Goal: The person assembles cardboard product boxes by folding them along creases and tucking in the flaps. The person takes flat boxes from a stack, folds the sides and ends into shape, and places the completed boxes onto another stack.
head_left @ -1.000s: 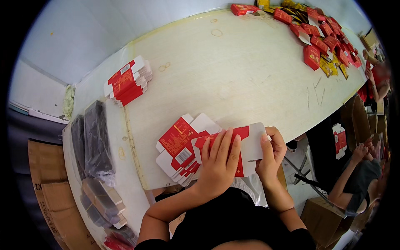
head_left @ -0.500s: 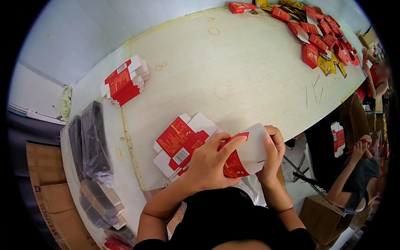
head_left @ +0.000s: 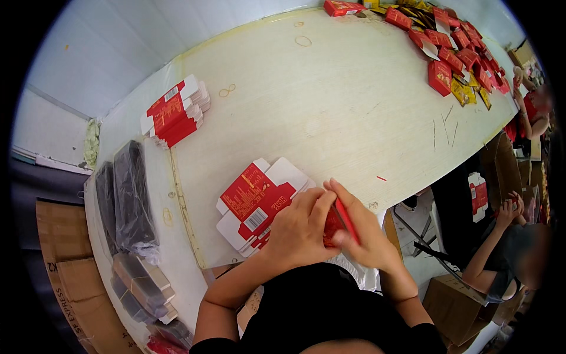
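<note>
Close to my body, at the table's near edge, a red carton [head_left: 333, 227] sits between my two hands and is mostly covered by them. My left hand [head_left: 299, 230] is closed round its left side. My right hand [head_left: 367, 241] presses on it from the right, fingers reaching over the top and thumb at the near side. A red edge of the carton shows between the right fingers and thumb. Just left of my left hand lies a flat, unfolded red and white carton [head_left: 253, 203], apparently on top of others. A thin red strip [head_left: 381, 178] rests on the table beyond my right hand.
A stack of flat cartons [head_left: 174, 115] stands at the far left. Dark plastic-wrapped bundles [head_left: 135, 200] line the left edge. Red boxes [head_left: 439, 76] and yellow packets [head_left: 463, 93] are heaped far right. Co-workers [head_left: 501, 253] sit at the right beside cardboard boxes [head_left: 454, 307].
My right hand has moved inward and its fingers have come over the carton. The carton's white flaps no longer show. A thin red strip now appears on the table.
</note>
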{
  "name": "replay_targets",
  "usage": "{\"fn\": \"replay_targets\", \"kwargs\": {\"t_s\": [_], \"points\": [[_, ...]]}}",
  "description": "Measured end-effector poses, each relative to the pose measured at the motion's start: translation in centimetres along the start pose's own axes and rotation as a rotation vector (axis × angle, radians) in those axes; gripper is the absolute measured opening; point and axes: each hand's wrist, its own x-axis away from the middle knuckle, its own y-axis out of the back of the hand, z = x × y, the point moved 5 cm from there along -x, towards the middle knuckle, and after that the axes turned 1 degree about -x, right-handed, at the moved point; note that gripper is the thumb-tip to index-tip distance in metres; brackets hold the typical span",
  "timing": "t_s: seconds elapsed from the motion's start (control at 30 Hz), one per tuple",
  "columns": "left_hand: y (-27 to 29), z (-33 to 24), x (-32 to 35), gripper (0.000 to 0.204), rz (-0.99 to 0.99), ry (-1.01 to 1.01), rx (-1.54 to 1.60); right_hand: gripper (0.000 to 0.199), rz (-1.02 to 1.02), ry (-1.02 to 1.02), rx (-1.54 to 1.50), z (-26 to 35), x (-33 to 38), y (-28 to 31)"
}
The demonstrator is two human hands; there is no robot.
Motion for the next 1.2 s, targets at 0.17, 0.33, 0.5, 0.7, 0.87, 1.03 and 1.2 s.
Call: {"fn": "replay_targets", "kwargs": {"t_s": [0.17, 0.33, 0.5, 0.7, 0.87, 1.03, 1.2], "points": [[-0.2, -0.1, -0.3, 0.085, 0.074, 0.05, -0.016, 0.067, 0.147, 0.082, -0.022, -0.1, 0.3, -0.2], [0.1, -0.5, -0.5, 0.085, 0.093, 0.036, -0.026, 0.063, 0.123, -0.1, -0.109, 0.0, 0.6, -0.1], [0.1, -0.4, -0.4, 0.083, 0.116, 0.03, -0.016, 0.06, 0.093, -0.192, -0.233, -0.9, 1.0, 0.0], [-0.2, -0.4, -0.2, 0.08, 0.13, 0.011, -0.025, 0.06, 0.12, -0.144, -0.186, -0.6, 1.0, 0.0], [-0.9, -0.3, 0.2, 0.078, 0.143, 0.019, -0.063, 0.065, 0.119, -0.021, 0.021, -0.2, 1.1, -0.6], [-1.6, -0.3, 0.4, 0.076, 0.12, 0.017, -0.085, 0.069, 0.087, -0.009, 0.125, -0.9, 1.2, -1.0], [-1.9, -0.1, 0.7, 0.076, 0.137, 0.02, -0.112, 0.067, 0.192, -0.023, 0.223, -1.1, 1.1, -0.8]]}}
